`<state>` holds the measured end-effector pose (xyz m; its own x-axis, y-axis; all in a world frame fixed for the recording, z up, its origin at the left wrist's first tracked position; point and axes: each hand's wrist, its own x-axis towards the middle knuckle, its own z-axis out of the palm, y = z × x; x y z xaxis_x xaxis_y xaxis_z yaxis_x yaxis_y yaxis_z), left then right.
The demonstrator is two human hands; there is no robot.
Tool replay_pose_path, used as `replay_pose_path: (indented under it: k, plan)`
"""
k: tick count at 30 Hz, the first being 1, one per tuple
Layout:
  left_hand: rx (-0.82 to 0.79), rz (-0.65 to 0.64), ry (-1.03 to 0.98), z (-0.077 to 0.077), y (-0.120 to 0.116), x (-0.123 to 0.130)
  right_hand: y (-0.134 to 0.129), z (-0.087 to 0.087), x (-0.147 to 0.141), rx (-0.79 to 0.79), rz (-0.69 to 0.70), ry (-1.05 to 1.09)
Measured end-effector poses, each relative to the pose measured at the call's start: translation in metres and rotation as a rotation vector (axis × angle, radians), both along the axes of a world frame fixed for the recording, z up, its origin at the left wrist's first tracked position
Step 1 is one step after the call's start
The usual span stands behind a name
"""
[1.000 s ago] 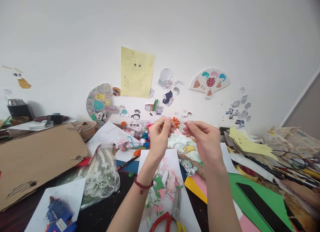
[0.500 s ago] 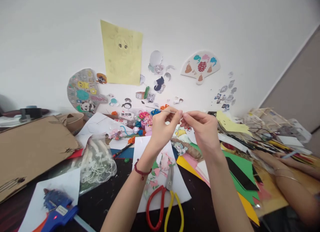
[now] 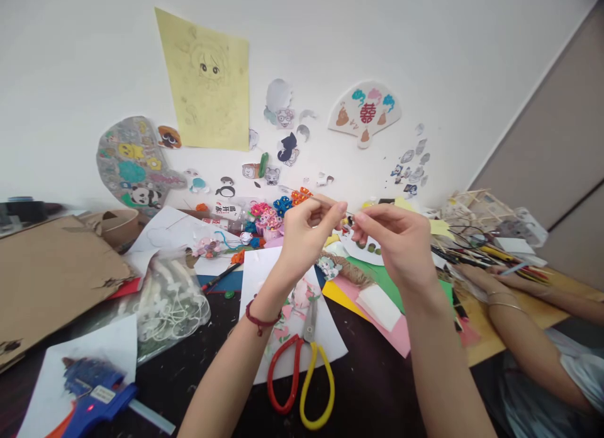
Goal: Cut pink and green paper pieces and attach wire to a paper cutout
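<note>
Apparently, paper scraps (image 3: 301,296) lie cut beside the scissors (image 3: 309,330), but work on the thin rod (image 3: 285,189) beyond them looks unfinished: the left hand (image 3: 309,231) pinches it, while the right hand (image 3: 397,235), thumb and fingertips nearly together, adjoins its end, grip unclear.

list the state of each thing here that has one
left hand: pinching a thin rod
right hand: pinched, contents unclear
scissors: lying flat, blades together
glue gun: red light on, glue stick protruding
clear bag: filled with white cords
cardboard: torn at one corner
yellow drawing: up on the wall
</note>
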<state>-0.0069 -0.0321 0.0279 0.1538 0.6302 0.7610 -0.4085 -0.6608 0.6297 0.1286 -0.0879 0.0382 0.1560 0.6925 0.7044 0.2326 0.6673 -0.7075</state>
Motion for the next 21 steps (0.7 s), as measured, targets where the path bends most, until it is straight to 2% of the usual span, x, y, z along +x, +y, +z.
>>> replay_pose_path:
  k: [3, 6, 7, 9, 13, 15, 18, 21]
  plan:
    - [-0.016, 0.022, -0.005, -0.002, 0.005, 0.001, 0.005, -0.004, -0.001, 0.000, -0.005, -0.001]
    - [0.006, 0.079, 0.020, -0.005, 0.014, -0.002, 0.023, -0.021, 0.009, -0.056, -0.081, -0.090]
    - [0.009, 0.099, 0.023, -0.006, 0.018, -0.003, 0.033, -0.031, 0.016, -0.124, -0.159, -0.178]
    - [0.004, 0.127, 0.014, -0.006, 0.023, -0.008, 0.054, -0.057, 0.031, -0.366, -0.390, -0.501]
    - [0.007, 0.148, -0.014, -0.004, 0.030, -0.019, 0.092, -0.116, 0.053, -0.559, -0.524, -0.711]
    - [0.013, 0.159, -0.022, -0.002, 0.031, -0.023, 0.104, -0.137, 0.057, -0.597, -0.560, -0.802]
    - [0.009, 0.182, -0.018, -0.002, 0.032, -0.027, 0.113, -0.152, 0.058, -0.620, -0.607, -0.917]
    - [-0.001, 0.196, -0.002, -0.002, 0.033, -0.029, 0.118, -0.154, 0.056, -0.630, -0.638, -1.006]
